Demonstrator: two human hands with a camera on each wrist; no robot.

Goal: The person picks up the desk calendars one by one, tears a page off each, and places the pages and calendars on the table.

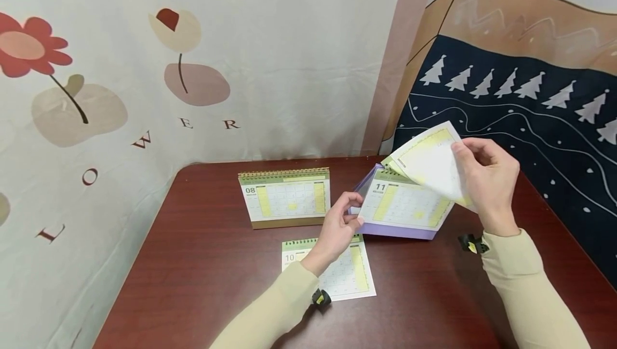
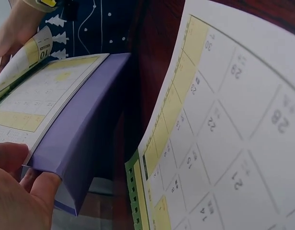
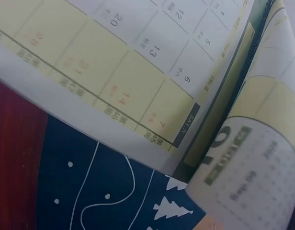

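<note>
A purple-based desk calendar (image 1: 397,229) stands tilted on the right, its sheet marked 11 facing out. My left hand (image 1: 339,226) grips its lower left corner; in the left wrist view the thumb and fingers pinch the purple base (image 2: 83,112). My right hand (image 1: 491,177) pinches a lifted calendar page (image 1: 429,159) by its right side. That page bends up and over the spiral binding, and the left wrist view shows a 10 on its curled part. The right wrist view shows the curled page (image 3: 253,177) beside the sheet beneath (image 3: 114,86), but not the hand.
A loose sheet marked 10 (image 1: 361,274) lies flat on the brown table (image 1: 193,263), partly under my left forearm. Left of the purple calendar stands another calendar (image 1: 289,199), marked 08, with a gold spiral. A printed curtain (image 1: 299,70) hangs behind the table.
</note>
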